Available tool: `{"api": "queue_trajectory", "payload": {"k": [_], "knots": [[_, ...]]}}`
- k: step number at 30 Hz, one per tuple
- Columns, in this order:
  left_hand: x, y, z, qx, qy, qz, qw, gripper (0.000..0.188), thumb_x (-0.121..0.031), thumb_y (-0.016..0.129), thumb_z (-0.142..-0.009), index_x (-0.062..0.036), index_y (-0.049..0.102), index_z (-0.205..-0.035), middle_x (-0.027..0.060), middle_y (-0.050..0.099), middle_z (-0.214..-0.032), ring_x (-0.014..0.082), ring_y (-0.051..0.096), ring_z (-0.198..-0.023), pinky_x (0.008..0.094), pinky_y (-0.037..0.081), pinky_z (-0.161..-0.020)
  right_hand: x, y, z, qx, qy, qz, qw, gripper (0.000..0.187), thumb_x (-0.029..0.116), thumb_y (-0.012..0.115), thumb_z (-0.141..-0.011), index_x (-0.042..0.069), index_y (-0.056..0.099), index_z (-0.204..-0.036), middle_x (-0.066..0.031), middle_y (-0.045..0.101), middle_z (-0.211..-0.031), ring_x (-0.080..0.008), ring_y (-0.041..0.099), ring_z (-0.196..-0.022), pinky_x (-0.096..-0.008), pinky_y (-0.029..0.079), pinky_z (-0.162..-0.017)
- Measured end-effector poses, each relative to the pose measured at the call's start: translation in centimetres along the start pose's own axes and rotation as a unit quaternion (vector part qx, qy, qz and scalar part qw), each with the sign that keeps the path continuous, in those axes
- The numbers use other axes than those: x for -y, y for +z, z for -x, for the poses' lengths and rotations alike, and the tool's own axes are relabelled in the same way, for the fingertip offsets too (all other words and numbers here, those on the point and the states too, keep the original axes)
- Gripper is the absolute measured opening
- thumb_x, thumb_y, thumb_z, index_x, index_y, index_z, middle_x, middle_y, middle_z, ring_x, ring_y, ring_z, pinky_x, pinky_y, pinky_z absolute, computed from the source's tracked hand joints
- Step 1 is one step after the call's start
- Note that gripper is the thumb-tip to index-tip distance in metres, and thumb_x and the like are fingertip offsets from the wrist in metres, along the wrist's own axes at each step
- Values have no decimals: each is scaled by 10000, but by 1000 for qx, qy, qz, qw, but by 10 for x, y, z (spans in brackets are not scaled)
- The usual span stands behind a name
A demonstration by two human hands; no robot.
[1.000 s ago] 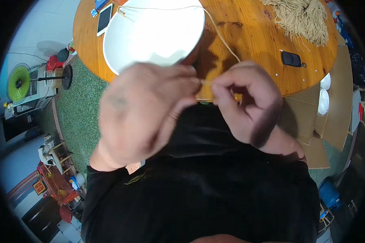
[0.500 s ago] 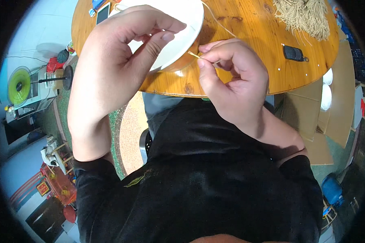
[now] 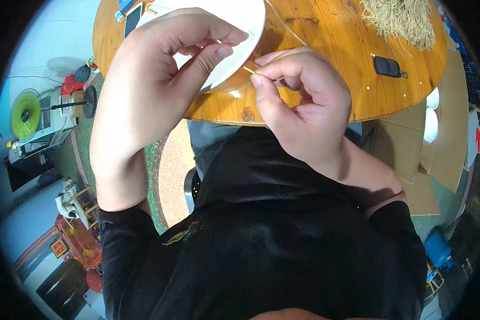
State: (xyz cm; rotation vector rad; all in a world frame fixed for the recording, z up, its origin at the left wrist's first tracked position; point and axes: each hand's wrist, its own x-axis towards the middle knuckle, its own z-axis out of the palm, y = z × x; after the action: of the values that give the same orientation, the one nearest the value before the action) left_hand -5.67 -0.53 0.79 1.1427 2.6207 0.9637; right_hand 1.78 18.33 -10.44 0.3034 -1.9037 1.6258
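Note:
My right hand [image 3: 309, 90] is closed, thumb and index finger pinching a thin tan cord [image 3: 249, 70] whose short end sticks out to the left. More of that tan cord runs from behind the hand up toward the far edge of the view. My left hand [image 3: 160, 69] is raised in front of a large white round thing [image 3: 245, 24], its fingers curled and the thumb close to the index fingertip. Anything between those fingertips is too small to make out against the white. The fingertips of both hands are a short way apart.
The round wooden table [image 3: 325, 37] carries a bundle of tan cords [image 3: 402, 21] at far right, with a black key fob [image 3: 388, 66] nearer. A phone [image 3: 134, 18] lies at far left. Cardboard [image 3: 394, 149] stands right of the table; a green fan [image 3: 25, 113] is at left.
My right hand has shifted slightly left and up with the cord end, toward my left hand. My left hand has barely moved.

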Motion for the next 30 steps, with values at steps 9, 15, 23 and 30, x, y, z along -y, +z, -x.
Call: {"api": "queue_trajectory", "payload": {"k": [9,15,23,30], "knots": [[3,-15,-6,92,-4,36,995,196,-2,681,-1047,52,740,-1226,98,750,-1109,158,740,-1045,306,575,-949,0,4,0,-10,-2,4,1000,129,-21,818,-818,54,723,-860,-71,721,-826,-245,723,-771,-344,556,-700],[6,-15,-14,172,-21,31,984,174,-32,701,-1045,41,745,-1196,91,764,-1063,143,745,-1009,309,589,-914,-1,4,-1,-3,-6,15,1000,127,-8,826,-817,57,731,-871,-77,732,-840,-264,727,-782,-356,558,-707],[4,-6,-9,121,-46,55,990,123,-79,743,-1031,21,753,-1104,43,771,-968,109,718,-925,285,569,-848,0,-4,-4,21,-46,47,998,148,-29,815,-855,51,737,-952,-80,752,-951,-223,747,-829,-333,588,-770],[2,1,-1,1,128,-50,991,125,-64,776,-961,36,733,-1024,163,738,-1160,246,737,-958,339,570,-852,2,-11,-8,4,33,-230,973,187,-65,651,-1045,-30,635,-1228,-119,707,-1214,-143,711,-1096,-290,575,-994]]}}
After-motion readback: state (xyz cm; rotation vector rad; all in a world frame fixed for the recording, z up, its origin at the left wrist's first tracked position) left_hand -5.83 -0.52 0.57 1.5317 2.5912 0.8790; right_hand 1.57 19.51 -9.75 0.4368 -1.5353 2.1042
